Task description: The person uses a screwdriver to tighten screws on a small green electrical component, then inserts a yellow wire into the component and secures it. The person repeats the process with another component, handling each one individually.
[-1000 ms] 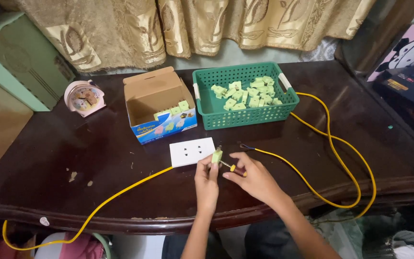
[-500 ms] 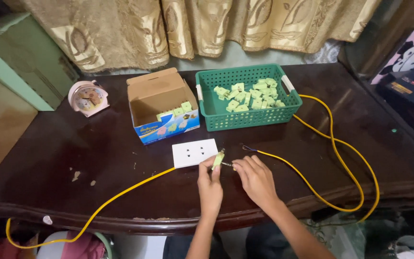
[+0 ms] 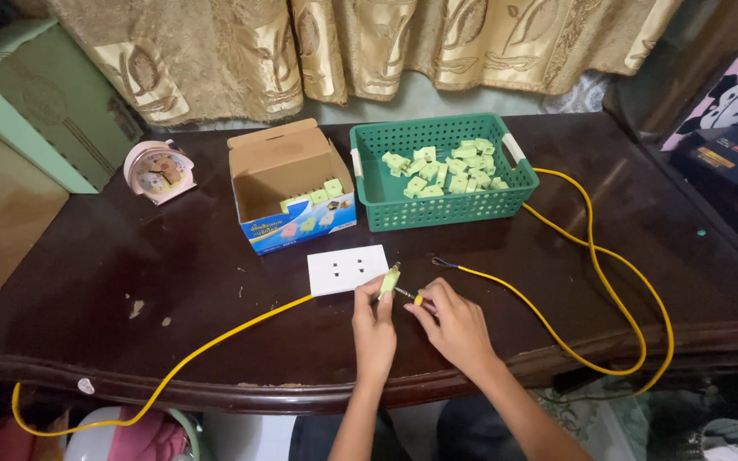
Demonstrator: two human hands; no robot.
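In the head view, you are pinching a small pale-green plastic plug piece (image 3: 389,281) with your left hand (image 3: 374,329), its fingers closed narrowly around it, just to the right of the white rectangular socket plate (image 3: 348,270) that is lying flat on the dark wooden table (image 3: 172,282). Your right hand (image 3: 454,324) is closing around a thin screwdriver with a yellow handle (image 3: 412,296), its tip pointing at the piece held in your left fingers. Judging from this, you are partway through working on one piece: it is in hand and under the tool, and the bare end of the long yellow cable (image 3: 591,256) is lying loose just beyond your right fingers, not yet joined to anything. Farther beyond your fingers, a green plastic mesh basket (image 3: 437,209) is holding a heap of similar pale-green pieces, and an open cardboard box with a blue front (image 3: 288,183) is holding a few more, so many appear to be waiting. The screwdriver tip and the piece's contacts are too small to make out, and your forearms are running off the lower edge.
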